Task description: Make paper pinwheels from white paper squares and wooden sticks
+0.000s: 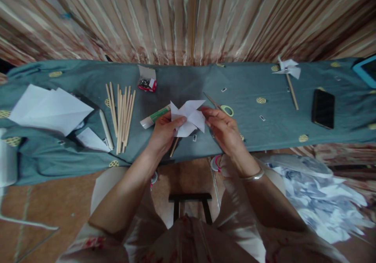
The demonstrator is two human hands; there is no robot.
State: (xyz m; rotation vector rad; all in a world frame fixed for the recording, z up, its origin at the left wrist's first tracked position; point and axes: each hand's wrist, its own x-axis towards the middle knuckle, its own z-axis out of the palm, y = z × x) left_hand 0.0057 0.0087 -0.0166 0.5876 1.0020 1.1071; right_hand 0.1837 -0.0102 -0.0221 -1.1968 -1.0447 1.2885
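Observation:
A folded white paper pinwheel (189, 118) is pinched in my left hand (164, 132), thumb pressed flat on its front face. At the pinwheel's right edge is my right hand (225, 128), fingers loosely bent and apart; whether a fingertip touches the paper is hard to tell. A wooden stick (174, 147) shows below the pinwheel; the paper hides its upper part, so I cannot tell if they are joined. Behind my left hand lies a green and white glue stick (155, 116). Scissors (225, 108) with light green handles rest just beyond my right hand.
On the left of the cloth-covered table (249, 126) are several wooden sticks (125, 118), a white pen-like tool (106, 130) and paper sheets (49, 108). A small red box (147, 79) stands behind. To the right lie another pinwheel (289, 69), a phone (323, 108) and, lower, bagged paper pieces (326, 200).

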